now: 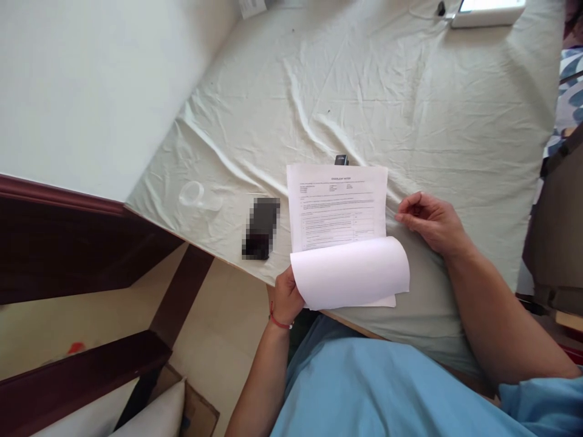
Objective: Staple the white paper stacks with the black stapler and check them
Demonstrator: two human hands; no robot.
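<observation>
A stack of printed papers (339, 206) lies on the cloth near the table's front edge. The top part shows rows of small text and a table. Its lower part is covered by a curled white sheet (350, 273), bent over with its blank side up. My left hand (288, 294) grips the papers at their lower left corner; most of its fingers are hidden behind the sheet. To the right of the stack, apart from it, my right hand (428, 221) rests near the cloth with fingers curled and thumb close to the index finger, nothing visible between them.
A dark, blurred-out phone-like object (261, 229) lies left of the papers, and a clear round plastic item (194, 194) farther left. A small black object (341, 159) pokes out behind the stack. A white device (489, 13) with a cable stands at the far right.
</observation>
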